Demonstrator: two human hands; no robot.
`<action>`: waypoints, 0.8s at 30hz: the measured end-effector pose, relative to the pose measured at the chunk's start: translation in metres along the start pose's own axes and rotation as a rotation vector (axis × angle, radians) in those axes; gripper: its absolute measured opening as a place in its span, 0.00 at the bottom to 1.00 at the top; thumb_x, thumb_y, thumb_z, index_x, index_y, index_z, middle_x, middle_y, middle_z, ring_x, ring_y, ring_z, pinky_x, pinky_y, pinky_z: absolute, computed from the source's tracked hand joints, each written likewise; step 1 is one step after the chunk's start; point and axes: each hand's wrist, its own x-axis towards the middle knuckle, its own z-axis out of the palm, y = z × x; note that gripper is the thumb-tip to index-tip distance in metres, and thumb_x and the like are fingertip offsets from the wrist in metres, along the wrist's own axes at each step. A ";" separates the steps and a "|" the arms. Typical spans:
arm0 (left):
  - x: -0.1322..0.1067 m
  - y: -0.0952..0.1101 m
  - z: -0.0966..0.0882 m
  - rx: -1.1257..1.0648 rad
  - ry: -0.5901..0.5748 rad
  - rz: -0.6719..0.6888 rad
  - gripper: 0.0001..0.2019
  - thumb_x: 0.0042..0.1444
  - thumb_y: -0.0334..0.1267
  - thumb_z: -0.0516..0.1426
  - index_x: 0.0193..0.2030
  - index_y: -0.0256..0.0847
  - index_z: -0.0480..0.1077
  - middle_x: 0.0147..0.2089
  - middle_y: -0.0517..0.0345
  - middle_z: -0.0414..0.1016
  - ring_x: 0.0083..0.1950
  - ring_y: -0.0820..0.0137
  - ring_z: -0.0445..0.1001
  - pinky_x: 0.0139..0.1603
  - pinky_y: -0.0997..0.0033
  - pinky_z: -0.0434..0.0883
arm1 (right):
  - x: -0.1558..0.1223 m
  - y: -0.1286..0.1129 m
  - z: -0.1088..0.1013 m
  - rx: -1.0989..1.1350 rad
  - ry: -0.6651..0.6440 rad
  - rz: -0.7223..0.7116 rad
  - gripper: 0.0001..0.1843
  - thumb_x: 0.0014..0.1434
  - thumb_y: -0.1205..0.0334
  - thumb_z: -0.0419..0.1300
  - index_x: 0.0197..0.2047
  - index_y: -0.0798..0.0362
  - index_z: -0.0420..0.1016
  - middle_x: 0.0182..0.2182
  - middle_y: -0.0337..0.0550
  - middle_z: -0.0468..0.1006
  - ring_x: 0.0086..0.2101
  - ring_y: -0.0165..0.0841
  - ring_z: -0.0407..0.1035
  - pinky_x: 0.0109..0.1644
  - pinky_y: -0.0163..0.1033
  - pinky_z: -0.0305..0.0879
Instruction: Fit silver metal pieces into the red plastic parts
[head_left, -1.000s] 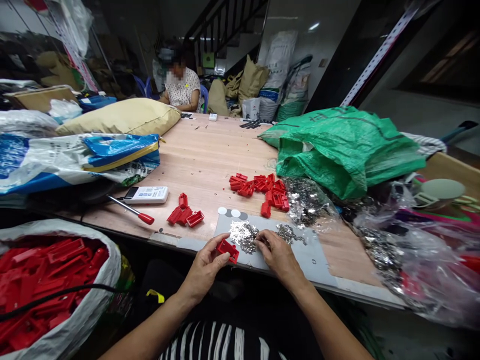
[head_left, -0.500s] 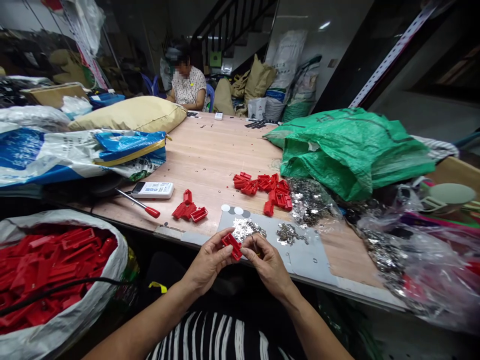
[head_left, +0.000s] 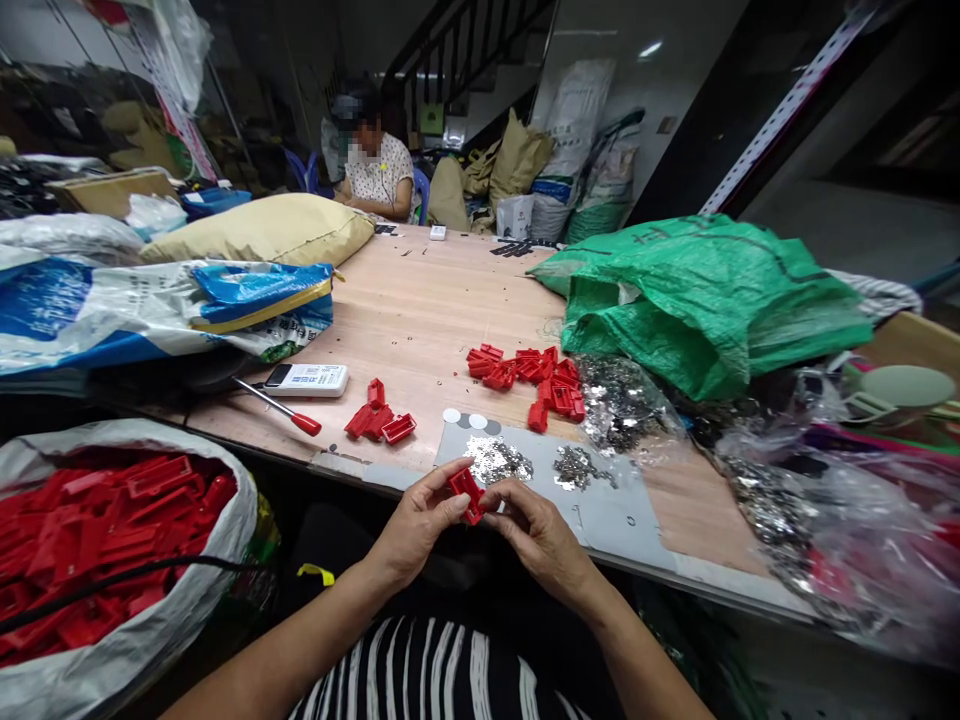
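Note:
Between thumb and fingers, my left hand (head_left: pixel 418 522) grips a red plastic housing (head_left: pixel 468 494) with a hollow face turned up. My right hand (head_left: pixel 534 522) is closed in a pinch at the housing's right edge; whatever its fingertips hold is too small to make out. Just beyond my hands, a pile of small shiny metal pieces (head_left: pixel 496 460) lies on a grey sheet (head_left: pixel 616 520). A second metal pile (head_left: pixel 576 466) sits to its right. Several more red housings (head_left: pixel 556 384) lie behind the sheet, and a smaller group (head_left: pixel 378 422) is to the left.
An open white sack (head_left: pixel 238 470) full of red housings stands at lower left. On the table are a white device (head_left: pixel 307 380), a red-tipped lever (head_left: pixel 303 424), a green sack (head_left: pixel 705 300) and a clear bag of metal parts (head_left: pixel 626 400). A person (head_left: pixel 381 170) sits at the far end.
The red housing has tilted a little and shifted slightly right in my left hand. My right-hand fingers have curled differently against its edge. Everything on the table stays put.

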 end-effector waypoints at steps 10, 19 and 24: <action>0.008 -0.002 -0.012 0.461 0.007 0.178 0.19 0.53 0.35 0.61 0.53 0.44 0.70 0.50 0.55 0.74 0.47 0.67 0.72 0.50 0.68 0.68 | -0.006 0.001 -0.005 -0.155 0.055 0.014 0.12 0.67 0.63 0.47 0.49 0.48 0.68 0.42 0.44 0.70 0.41 0.34 0.66 0.48 0.39 0.63; 0.025 -0.006 -0.027 0.980 -0.088 0.404 0.17 0.51 0.28 0.60 0.48 0.41 0.70 0.45 0.53 0.76 0.47 0.67 0.73 0.49 0.67 0.69 | -0.009 0.017 0.003 -0.336 0.085 0.056 0.10 0.62 0.67 0.54 0.45 0.48 0.72 0.39 0.42 0.77 0.38 0.35 0.72 0.43 0.40 0.67; 0.029 -0.006 -0.028 1.017 -0.116 0.373 0.17 0.51 0.29 0.61 0.48 0.41 0.70 0.44 0.54 0.77 0.46 0.67 0.74 0.49 0.66 0.70 | -0.005 0.017 0.006 -0.360 0.051 0.022 0.10 0.61 0.69 0.54 0.43 0.48 0.74 0.36 0.41 0.77 0.37 0.33 0.72 0.42 0.38 0.68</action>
